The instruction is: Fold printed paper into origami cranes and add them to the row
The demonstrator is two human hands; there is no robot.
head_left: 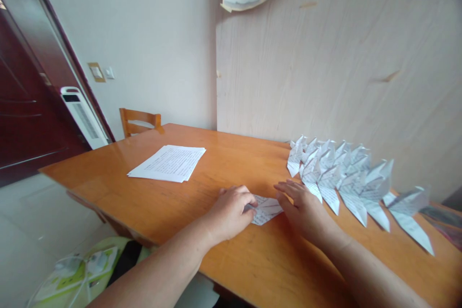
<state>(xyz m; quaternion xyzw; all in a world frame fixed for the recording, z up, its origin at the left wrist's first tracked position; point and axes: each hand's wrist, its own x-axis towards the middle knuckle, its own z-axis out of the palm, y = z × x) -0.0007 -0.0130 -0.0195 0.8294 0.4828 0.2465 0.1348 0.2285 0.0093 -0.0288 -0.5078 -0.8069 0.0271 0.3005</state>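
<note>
A partly folded sheet of printed paper [265, 210] lies on the wooden table [231, 159], between my two hands. My left hand [233, 211] grips its left side, with the fingers curled over the edge. Flat over the right corner of the sheet rests my right hand [303, 207], its fingers stretched out toward the left. To the right stand several folded paper shapes [355, 183] in rows, made of the same printed paper. A stack of printed sheets [168, 162] lies farther back on the left.
A wooden chair [139, 120] stands behind the table's far left edge. Below the near left edge is a green surface [79, 274] with cables and a dark object. The wall runs along the table's back.
</note>
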